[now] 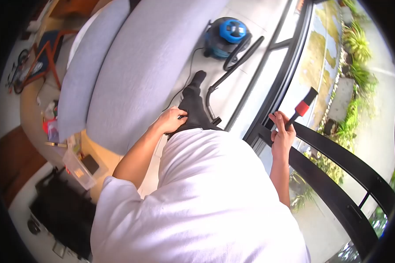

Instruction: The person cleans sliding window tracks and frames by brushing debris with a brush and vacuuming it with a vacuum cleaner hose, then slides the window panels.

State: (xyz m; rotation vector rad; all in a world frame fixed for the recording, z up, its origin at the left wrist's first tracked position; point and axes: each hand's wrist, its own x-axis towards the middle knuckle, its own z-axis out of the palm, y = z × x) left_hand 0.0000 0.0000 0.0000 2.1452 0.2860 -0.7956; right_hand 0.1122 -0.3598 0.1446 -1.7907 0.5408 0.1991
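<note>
My right hand (283, 136), by the dark door frame, is closed round the black handle of a brush (301, 108). The brush has a red band and a dark head that points up and outward. My left hand (173, 120) is at the top of my dark trousers (192, 103), its fingers curled together. A small dark thing shows at those fingertips; whether it is an object or trouser fabric I cannot make out. A white shirt covers my body between the two arms.
A blue and black vacuum cleaner (226, 37) stands on the tiled floor, its wand (221, 81) and cord near my leg. A large grey sofa (140, 57) lies left. A clear plastic box (80, 168) sits on a wooden surface. Plants (355, 44) grow outside the black-framed door (289, 61).
</note>
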